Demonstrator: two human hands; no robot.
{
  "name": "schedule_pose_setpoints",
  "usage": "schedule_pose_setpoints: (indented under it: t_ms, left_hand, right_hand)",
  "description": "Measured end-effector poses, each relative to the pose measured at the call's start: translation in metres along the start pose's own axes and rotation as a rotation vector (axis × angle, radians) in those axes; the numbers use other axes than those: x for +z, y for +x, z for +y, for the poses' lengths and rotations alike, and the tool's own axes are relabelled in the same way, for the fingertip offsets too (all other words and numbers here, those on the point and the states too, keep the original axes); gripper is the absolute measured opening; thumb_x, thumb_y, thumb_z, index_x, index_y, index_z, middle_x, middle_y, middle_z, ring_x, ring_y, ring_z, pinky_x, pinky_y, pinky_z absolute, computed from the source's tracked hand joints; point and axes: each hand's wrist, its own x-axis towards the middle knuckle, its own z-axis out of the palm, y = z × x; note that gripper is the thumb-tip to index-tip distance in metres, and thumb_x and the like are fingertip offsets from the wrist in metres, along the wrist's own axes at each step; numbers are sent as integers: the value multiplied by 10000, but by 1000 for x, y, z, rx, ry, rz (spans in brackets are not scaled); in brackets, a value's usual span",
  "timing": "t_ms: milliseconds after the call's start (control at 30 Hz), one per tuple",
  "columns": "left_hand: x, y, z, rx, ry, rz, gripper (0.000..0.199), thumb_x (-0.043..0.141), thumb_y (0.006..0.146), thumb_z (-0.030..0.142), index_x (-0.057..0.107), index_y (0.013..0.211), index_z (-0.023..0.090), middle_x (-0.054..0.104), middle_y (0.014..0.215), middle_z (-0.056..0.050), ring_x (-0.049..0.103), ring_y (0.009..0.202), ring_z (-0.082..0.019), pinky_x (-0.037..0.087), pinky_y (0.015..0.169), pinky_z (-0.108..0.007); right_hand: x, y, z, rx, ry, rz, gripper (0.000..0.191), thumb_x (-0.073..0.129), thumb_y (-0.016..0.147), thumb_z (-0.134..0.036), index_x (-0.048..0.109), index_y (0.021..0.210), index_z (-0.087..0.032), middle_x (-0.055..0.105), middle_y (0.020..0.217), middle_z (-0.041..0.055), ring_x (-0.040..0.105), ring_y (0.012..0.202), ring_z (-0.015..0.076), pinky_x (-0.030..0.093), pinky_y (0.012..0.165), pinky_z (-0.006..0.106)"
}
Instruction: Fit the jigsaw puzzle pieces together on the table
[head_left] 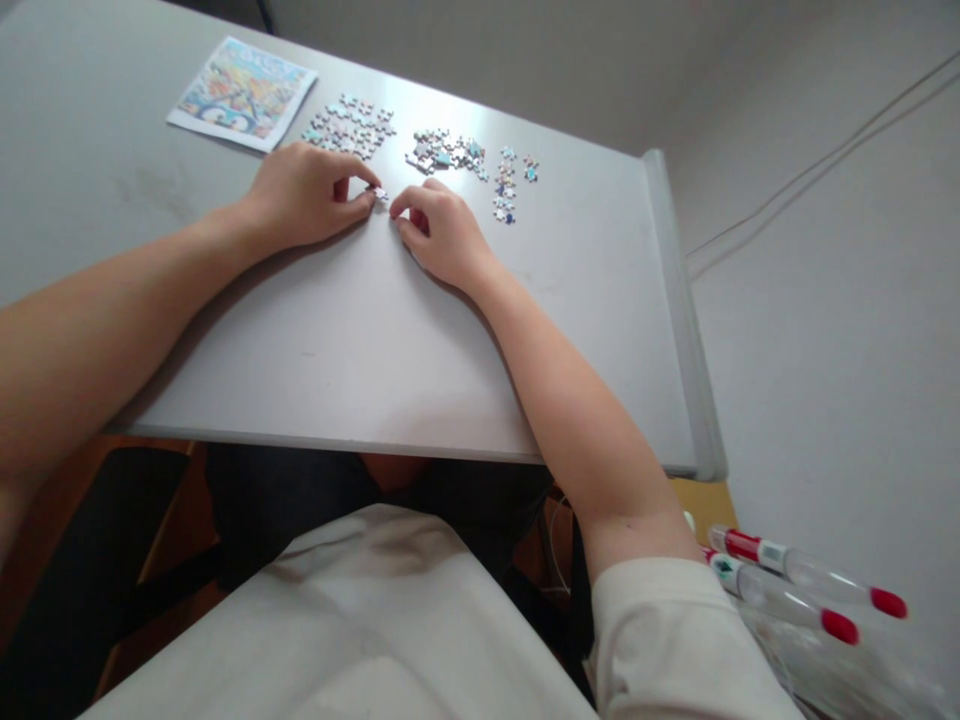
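Between the thumb and index finger of my left hand (311, 195) is a small jigsaw puzzle piece (381, 193), held just above the table. My right hand (442, 228) is close by on the right, fingers curled and the thumb near the index fingertip; whatever they may pinch is too small to make out. Beyond my left hand, loose puzzle pieces (349, 122) lie spread out. A denser heap of puzzle pieces (444, 152) sits behind my right hand. Further right, a narrow column of pieces (504, 188) stands beside a small cluster of pieces (531, 168).
A colourful picture sheet (244, 95) lies at the back left of the pale table (360, 370). The table's right edge has a raised grey strip (686, 320), near a white wall (840, 300). Clear plastic bottles with red caps (795, 605) are below at the right.
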Motion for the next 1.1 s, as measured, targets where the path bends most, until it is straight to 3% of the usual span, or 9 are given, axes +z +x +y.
schedule_pose_setpoints:
  t_ms: [600,800,1000,1100]
  left_hand:
    - [1,0,-1,17,9,9,477,367,868,572,648,1179,344,661,850,43,491,729,-152,364,704,-308]
    - [0,0,-1,4,-49,-6,494,380,854,611,645,1191,364,677,843,49,476,744,-173,376,759,-336]
    - [0,-1,-1,27,-64,0,498,385,859,615,651,1191,355,655,823,26,465,727,-179,382,748,-347]
    - [-1,-2,2,41,-18,13,482,387,875,559,664,1178,307,606,782,14,476,716,-160,371,706,-312]
  right_hand:
    - [-6,-1,-9,48,-17,-15,208,448,939,-289,624,1001,-197,559,912,32,537,859,155,420,834,316]
    - [-4,-1,-6,29,47,28,357,422,925,-508,617,946,-211,597,891,39,540,841,148,420,816,313]
    - [0,1,-1,2,58,53,326,448,913,-481,633,941,-214,606,887,39,525,774,133,422,776,311]
    - [1,2,1,-6,78,70,379,450,895,-561,621,907,-223,595,851,32,520,776,138,425,765,313]
